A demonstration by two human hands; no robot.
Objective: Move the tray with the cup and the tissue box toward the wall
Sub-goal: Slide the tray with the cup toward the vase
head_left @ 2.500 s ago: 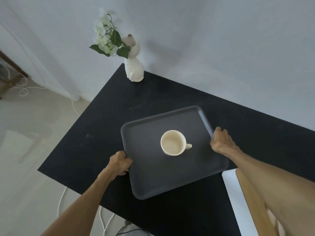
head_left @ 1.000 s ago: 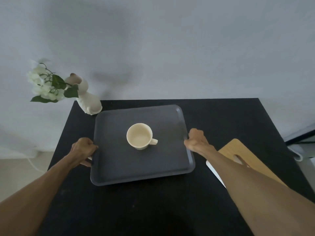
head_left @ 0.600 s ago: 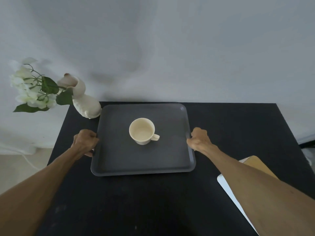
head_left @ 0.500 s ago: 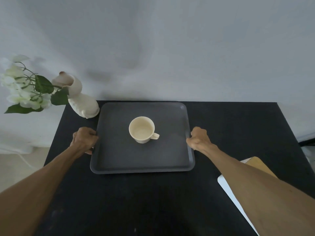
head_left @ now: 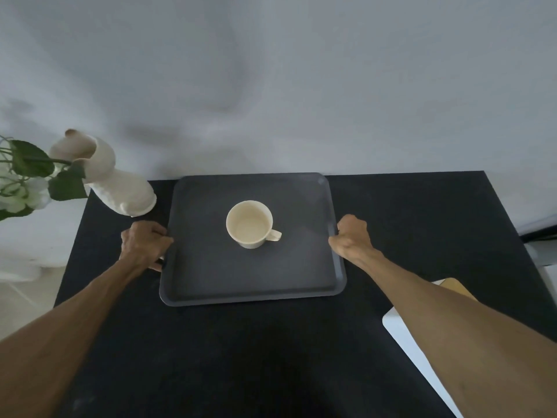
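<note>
1. Since the frame half a second earlier, almost nothing has shifted: tray (head_left: 253,267), cup (head_left: 249,223) and both hands keep the same places, with the tray's far edge at the back edge of the table (head_left: 271,357).
2. Tray position: centre of frame, flat on the black table. Its far rim lies against or just short of the wall (head_left: 286,86); contact cannot be confirmed.
3. Cup position: upright, slightly above the tray's middle, handle pointing to lower right. It appears empty.
4. Left hand (head_left: 144,243): curled closed around the tray's left rim, near its midpoint.
5. Right hand (head_left: 352,236): closed in a fist-like grip on the tray's right rim, opposite the left hand.
6. Vase (head_left: 120,182): upper left of frame, at the table's back left corner, just beside the tray's far left corner. Whether the two touch cannot be told.
7. Board (head_left: 455,289): lower right of frame, partly hidden by the right forearm, apart from the tray.
8. Progress, as a judgement: the tray portion looks essentially complete, since no room remains toward the wall. Releasing both rims remains.
9. Outstanding: no tissue box is visible anywhere in frame, so that half of the task appears not yet done.
</note>
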